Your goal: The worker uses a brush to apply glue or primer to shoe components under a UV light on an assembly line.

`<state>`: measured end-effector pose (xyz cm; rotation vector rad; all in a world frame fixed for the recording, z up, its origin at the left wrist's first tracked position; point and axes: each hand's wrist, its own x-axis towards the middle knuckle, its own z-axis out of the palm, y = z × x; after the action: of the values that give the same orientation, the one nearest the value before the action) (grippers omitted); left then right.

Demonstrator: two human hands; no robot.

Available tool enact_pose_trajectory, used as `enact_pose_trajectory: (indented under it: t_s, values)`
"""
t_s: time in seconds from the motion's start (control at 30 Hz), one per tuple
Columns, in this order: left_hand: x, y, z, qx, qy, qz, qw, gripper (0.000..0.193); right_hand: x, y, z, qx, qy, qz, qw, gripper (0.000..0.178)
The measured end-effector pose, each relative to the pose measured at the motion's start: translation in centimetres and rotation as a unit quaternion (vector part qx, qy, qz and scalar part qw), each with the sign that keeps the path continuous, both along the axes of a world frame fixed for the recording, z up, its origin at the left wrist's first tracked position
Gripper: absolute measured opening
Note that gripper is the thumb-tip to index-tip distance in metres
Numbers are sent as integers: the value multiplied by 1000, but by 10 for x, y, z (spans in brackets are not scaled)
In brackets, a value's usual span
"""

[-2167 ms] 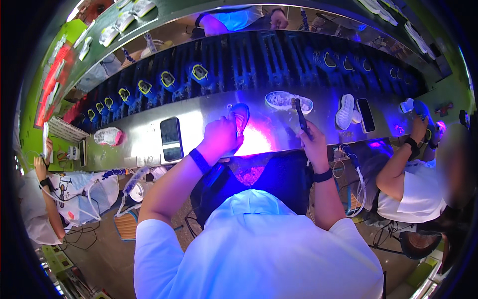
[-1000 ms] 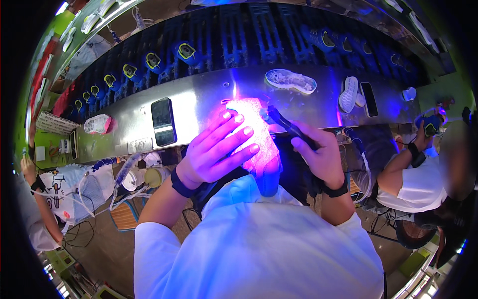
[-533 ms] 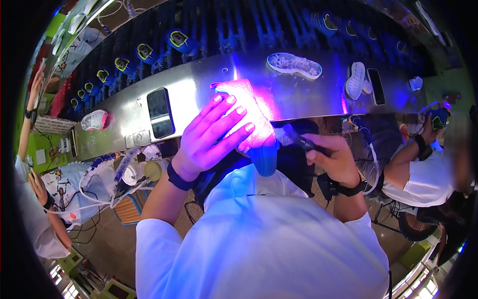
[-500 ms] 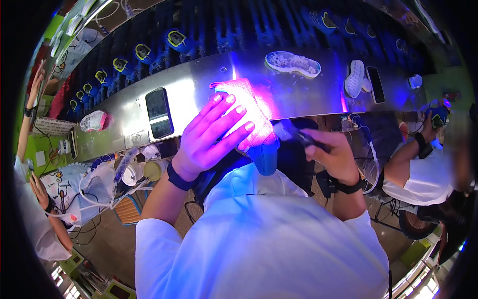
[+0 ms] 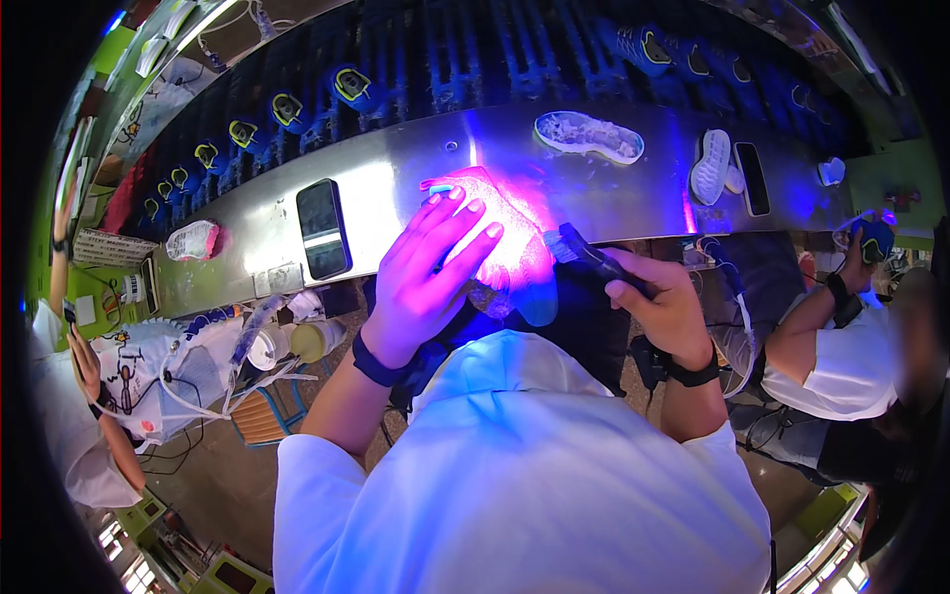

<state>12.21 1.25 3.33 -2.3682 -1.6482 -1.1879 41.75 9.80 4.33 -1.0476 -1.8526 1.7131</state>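
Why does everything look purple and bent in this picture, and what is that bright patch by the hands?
Head view: a violet-blue light tints the scene; it glares brightest on the shoe sole held under the left hand, washing out its detail. The right hand holds a dark brush beside it. The fisheye lens bows the metal bench into an arc and blackens the corners.

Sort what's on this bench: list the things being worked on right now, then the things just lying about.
In hand:
- pink-lit shoe sole, gripped by the left hand
- dark-handled brush, held in the right hand

Lying about:
- black phone on the long metal bench
- pale speckled sole
- white sole
- second dark phone
- white-and-pink shoe
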Motion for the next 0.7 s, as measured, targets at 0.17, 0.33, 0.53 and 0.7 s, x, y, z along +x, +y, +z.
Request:
enact_pose_trajectory:
  t_s: [0.17,0.33,0.53,0.7]
  values:
    - [3,0,-3,-20,-24,26,999,60,0,1,-8,-18,16,-1,1000,40]
    - [7,-3,-6,-64,-51,60,995,64,-3,-5,-23,-60,41,-4,997,41]
    - [8,-5,-14,-96,-48,105,989,69,2,-10,-22,-150,48,-5,987,42]
    - [4,-6,-19,-136,-53,117,982,66,-3,-24,-24,-99,25,-40,994,42]
